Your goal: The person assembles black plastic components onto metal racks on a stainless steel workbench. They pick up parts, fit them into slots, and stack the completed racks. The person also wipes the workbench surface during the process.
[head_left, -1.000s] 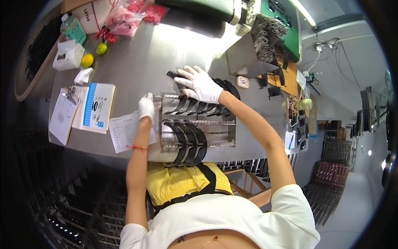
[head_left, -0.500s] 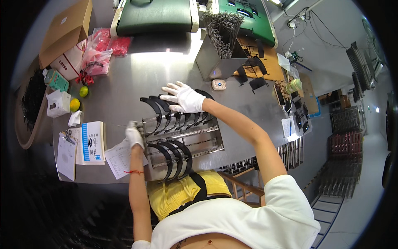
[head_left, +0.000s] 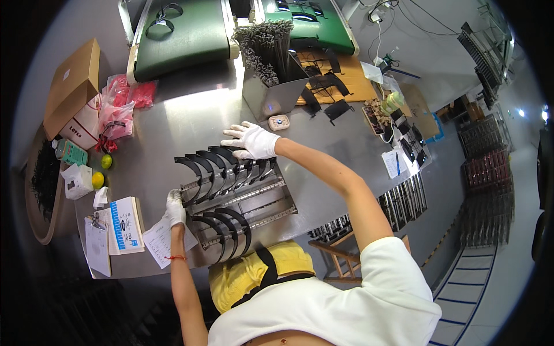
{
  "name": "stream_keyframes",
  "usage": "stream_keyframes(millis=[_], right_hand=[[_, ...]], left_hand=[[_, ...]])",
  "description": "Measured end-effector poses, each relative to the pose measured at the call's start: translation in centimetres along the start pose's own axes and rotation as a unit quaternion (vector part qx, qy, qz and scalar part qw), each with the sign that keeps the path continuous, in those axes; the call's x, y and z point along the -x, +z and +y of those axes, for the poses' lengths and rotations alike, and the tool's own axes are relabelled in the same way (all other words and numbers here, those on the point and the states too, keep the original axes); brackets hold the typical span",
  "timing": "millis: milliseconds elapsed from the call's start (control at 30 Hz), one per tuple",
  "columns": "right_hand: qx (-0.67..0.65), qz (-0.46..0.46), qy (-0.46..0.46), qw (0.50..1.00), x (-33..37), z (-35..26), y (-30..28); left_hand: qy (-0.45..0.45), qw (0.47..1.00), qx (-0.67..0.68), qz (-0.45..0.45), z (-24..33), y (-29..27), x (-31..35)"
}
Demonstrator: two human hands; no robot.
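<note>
A metal rack (head_left: 276,192) lies on the table in front of me. Several curved black bands (head_left: 203,163) stand in a row along its far side, and three more black bands (head_left: 229,229) sit on the near side. My left hand (head_left: 175,209), in a white glove, is at the rack's left end with its fingers closed on the frame. My right hand (head_left: 254,140), also gloved, lies open with fingers spread. It is just beyond the far row's right part and partly hides those bands.
A metal bin of thin hooked wires (head_left: 268,95) stands beyond my right hand, by a small tin (head_left: 279,123). Green conveyor belts (head_left: 182,43) run at the back. Papers (head_left: 163,241), a notebook (head_left: 128,225) and a tissue pack (head_left: 77,181) lie left; black parts (head_left: 338,108) lie right.
The whole view has shifted and turned with my head. My right hand has moved away from the far row of bands, so more of them show. My left hand stays by the rack's left end.
</note>
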State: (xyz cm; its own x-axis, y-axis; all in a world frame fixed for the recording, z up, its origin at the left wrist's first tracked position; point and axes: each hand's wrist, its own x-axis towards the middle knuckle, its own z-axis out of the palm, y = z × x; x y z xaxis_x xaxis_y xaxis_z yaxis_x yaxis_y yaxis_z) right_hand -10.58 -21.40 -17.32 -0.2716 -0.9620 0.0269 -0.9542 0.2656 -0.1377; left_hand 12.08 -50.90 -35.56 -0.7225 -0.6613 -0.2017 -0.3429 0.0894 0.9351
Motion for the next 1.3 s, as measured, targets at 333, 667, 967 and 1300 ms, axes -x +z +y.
stream_keyframes(millis=[333,667,967,1300], right_hand=[[-0.441,0.128,0.447,0.767,5.6,-2.2,2.6],[-0.357,0.189,0.432,0.806,5.1,-1.4,4.1],[-0.283,0.129,0.473,0.824,2.5,-0.9,2.6],[-0.252,0.318,0.273,0.872,-19.7,4.4,-2.9]], left_hand=[[0.085,0.974,-0.193,-0.081,2.2,-1.3,-0.9],[0.146,0.876,-0.421,-0.186,11.3,-2.5,2.1],[0.002,0.844,-0.481,-0.239,14.0,-2.2,1.8],[-0.017,0.909,-0.403,-0.104,10.2,-0.9,3.0]])
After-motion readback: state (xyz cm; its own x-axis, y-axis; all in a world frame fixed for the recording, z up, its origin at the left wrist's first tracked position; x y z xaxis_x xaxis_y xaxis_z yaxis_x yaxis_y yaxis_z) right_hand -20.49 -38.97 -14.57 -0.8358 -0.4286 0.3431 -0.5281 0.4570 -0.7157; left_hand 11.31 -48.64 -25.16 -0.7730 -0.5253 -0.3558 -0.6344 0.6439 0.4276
